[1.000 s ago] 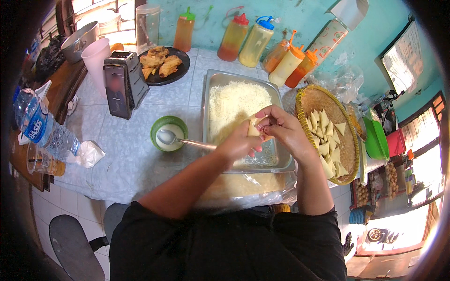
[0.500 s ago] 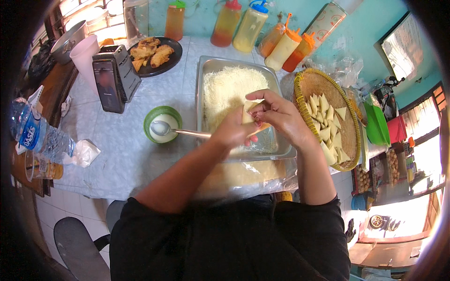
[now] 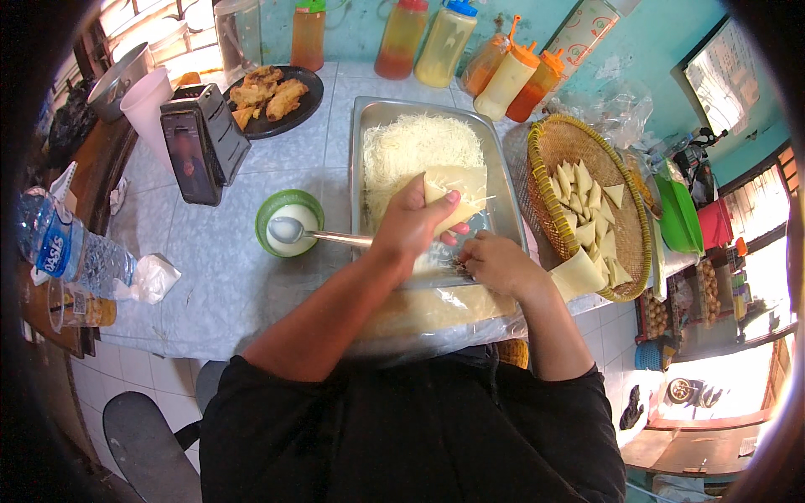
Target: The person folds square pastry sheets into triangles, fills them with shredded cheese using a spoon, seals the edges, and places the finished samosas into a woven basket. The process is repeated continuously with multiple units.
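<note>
A pale pastry wrapper (image 3: 457, 186), folded partly over with white shreds on it, rests in my left hand (image 3: 415, 216), thumb on top and fingers beneath. It is held above a metal tray (image 3: 359, 142) that holds a heap of shredded white filling (image 3: 415, 142). Low in the tray's near right part is my right hand (image 3: 501, 264); its fingers are curled together, and whatever they pinch is hidden. Left of the tray stands a green bowl (image 3: 267, 236) of white liquid. A metal spoon (image 3: 340, 238) lies across it, its handle reaching toward my left wrist.
A round woven basket (image 3: 545, 189) at right holds several folded pastry triangles (image 3: 587, 201); a flat wrapper (image 3: 579, 275) lies at its near edge. Sauce bottles (image 3: 511, 80) line the wall. A phone (image 3: 191, 158), a black plate (image 3: 306, 105) of fried food and a water bottle (image 3: 80, 247) occupy the left.
My right hand has left the wrapper and moved down into the tray's near right part. The wrapper now shows more spread out in my left hand, shreds visible on it.
</note>
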A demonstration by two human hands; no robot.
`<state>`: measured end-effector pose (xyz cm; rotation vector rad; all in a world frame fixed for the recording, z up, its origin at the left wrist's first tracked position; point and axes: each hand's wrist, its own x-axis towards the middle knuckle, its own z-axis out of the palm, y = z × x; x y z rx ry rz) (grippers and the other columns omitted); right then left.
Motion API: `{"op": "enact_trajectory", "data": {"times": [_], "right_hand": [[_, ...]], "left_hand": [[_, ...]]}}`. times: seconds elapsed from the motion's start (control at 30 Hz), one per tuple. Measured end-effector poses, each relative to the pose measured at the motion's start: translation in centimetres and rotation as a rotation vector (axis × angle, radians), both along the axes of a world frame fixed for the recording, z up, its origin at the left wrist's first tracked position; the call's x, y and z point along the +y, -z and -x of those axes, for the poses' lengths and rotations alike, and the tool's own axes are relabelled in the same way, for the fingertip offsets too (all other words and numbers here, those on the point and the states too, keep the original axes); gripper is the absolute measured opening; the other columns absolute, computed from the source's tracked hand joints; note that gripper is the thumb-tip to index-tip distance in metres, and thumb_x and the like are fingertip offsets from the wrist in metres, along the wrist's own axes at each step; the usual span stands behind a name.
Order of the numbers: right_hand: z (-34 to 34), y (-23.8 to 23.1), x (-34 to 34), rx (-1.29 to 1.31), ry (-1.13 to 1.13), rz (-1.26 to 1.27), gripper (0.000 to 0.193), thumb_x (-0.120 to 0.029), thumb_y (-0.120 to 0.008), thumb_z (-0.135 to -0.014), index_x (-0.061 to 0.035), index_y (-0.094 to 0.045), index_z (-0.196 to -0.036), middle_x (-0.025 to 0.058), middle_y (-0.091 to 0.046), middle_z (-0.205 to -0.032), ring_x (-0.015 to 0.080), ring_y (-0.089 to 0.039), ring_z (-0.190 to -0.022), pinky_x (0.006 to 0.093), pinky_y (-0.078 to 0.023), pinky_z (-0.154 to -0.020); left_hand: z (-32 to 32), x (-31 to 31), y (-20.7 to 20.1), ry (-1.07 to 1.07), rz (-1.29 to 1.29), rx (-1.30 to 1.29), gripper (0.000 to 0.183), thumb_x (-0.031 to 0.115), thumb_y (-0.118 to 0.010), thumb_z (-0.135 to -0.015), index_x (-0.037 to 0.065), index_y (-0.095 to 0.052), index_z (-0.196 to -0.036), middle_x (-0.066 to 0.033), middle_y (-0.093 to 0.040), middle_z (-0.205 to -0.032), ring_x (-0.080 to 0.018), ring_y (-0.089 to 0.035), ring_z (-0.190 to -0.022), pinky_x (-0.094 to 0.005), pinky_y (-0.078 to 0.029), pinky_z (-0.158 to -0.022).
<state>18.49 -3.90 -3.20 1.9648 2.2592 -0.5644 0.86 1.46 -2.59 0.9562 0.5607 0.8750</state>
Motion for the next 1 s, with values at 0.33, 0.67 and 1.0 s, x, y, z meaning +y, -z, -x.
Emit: {"op": "enact_trajectory", "data": {"times": [0.33, 0.67, 1.0], "right_hand": [[2.1, 0.5, 1.1, 0.698, -0.037, 0.260, 0.012, -0.002, -0.049, -0.078, -0.0045, -0.058, -0.085, 0.0095, -0.060, -0.080, 0.0193, -0.057, -0.077, 0.0308, -0.044, -0.072], [3.4, 0.1, 1.8, 0.729, 0.071, 0.340, 0.009, 0.000, -0.050, -0.074, -0.0051, -0.056, -0.078, 0.0039, -0.057, -0.073, 0.0139, -0.053, -0.074, 0.0269, -0.042, -0.067], [0.6, 1.1, 2.6, 0.964, 0.116, 0.441, 0.010, 0.003, -0.054, -0.067, -0.0051, -0.052, -0.073, 0.0021, -0.056, -0.076, 0.0143, -0.052, -0.073, 0.0256, -0.041, -0.066]], "left_hand": [[-0.1, -0.3, 0.4, 0.025, -0.109, 0.010, 0.055, -0.004, -0.056, -0.080, 0.006, -0.036, -0.130, -0.0082, -0.056, -0.112, -0.0139, -0.057, -0.086, -0.0257, -0.049, -0.061], [0.0, -0.2, 0.5, -0.117, -0.111, 0.013, 0.057, -0.007, -0.054, -0.079, 0.006, -0.035, -0.131, -0.0076, -0.054, -0.115, -0.0123, -0.054, -0.093, -0.0224, -0.046, -0.043], [-0.8, 0.1, 1.6, -0.179, -0.189, -0.007, 0.054, -0.010, -0.052, -0.078, 0.005, -0.042, -0.128, -0.0053, -0.054, -0.117, -0.0130, -0.051, -0.106, -0.0279, -0.042, -0.089]]}}
